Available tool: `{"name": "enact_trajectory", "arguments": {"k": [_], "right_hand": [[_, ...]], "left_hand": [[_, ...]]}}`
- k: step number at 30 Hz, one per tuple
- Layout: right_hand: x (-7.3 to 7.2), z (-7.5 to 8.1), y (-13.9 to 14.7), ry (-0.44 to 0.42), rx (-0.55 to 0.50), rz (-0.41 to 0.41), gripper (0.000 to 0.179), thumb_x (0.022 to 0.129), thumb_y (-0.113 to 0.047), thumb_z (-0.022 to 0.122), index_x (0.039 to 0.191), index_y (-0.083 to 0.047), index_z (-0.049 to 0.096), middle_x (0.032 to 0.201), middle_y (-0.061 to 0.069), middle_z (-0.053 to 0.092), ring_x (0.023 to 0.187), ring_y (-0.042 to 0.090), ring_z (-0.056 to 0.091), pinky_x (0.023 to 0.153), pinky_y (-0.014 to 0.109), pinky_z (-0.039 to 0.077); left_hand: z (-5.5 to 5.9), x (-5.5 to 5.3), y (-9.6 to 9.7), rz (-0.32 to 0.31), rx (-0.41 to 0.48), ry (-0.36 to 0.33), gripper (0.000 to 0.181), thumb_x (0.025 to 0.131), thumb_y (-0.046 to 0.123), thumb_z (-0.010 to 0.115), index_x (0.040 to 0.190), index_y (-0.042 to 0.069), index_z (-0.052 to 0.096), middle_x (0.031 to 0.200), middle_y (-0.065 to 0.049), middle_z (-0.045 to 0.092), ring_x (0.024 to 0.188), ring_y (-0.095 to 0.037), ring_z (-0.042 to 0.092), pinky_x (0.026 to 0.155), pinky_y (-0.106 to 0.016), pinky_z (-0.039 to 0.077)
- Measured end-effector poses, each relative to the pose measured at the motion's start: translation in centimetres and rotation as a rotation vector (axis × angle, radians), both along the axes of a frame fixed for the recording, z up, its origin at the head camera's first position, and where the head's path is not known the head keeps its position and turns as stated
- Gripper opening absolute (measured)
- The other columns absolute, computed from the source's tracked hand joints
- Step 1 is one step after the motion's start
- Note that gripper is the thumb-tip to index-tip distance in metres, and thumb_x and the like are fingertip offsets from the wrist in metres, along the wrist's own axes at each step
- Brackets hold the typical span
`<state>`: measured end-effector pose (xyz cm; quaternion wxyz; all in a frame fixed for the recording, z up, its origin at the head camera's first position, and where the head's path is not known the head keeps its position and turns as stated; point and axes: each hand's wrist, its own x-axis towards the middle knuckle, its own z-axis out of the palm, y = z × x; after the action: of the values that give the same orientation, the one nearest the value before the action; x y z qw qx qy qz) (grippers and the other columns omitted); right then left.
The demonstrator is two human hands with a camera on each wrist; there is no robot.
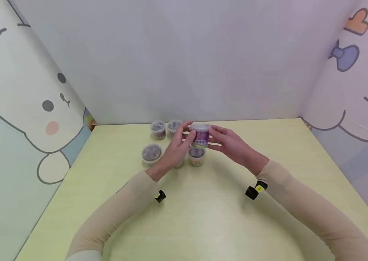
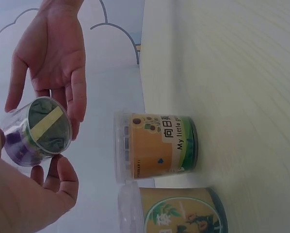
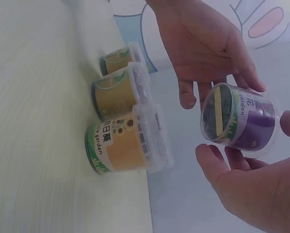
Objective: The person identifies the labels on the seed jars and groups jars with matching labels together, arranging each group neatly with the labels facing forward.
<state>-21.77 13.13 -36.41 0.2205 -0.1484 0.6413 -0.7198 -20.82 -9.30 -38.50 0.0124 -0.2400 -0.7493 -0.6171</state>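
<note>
A small clear plastic cup (image 1: 200, 137) with a purple label and a lid is held up above the table between both hands. My left hand (image 1: 176, 149) grips it from the left, thumb at its near side. From the other side my right hand (image 1: 234, 146) holds it with thumb and fingertips. The wrist views show the cup's underside, with a pale strip across the dark base (image 2: 50, 126). Just below it stands a lidded cup with an orange label (image 3: 118, 145); beside that one is a tan-labelled cup (image 2: 181, 211), partly hidden by my left hand in the head view.
More lidded cups stand on the pale yellow table (image 1: 203, 217): one at left (image 1: 151, 153) and two at the back, a left one (image 1: 158, 129) and a right one (image 1: 173, 125). A plain pale wall (image 1: 187, 65) rises behind; cartoon-printed panels flank the table.
</note>
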Motion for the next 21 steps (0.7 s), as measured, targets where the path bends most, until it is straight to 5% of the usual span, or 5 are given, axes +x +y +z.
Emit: {"name": "enact_trajectory", "arguments": {"k": [21], "right_hand": [[-0.41,0.58,-0.14,0.001,0.031,-0.004,0.067,0.106,-0.037,0.054,0.157,-0.002,0.029,0.150,0.016,0.042,0.137,0.035,0.045,0.114,0.048,0.037]], "left_hand": [[0.58,-0.57,-0.68,-0.028,-0.045,-0.027,0.051,0.110,0.029,0.045,0.155,0.010,0.030,0.137,-0.014,0.043,0.114,-0.029,0.054,0.097,-0.054,0.049]]}}
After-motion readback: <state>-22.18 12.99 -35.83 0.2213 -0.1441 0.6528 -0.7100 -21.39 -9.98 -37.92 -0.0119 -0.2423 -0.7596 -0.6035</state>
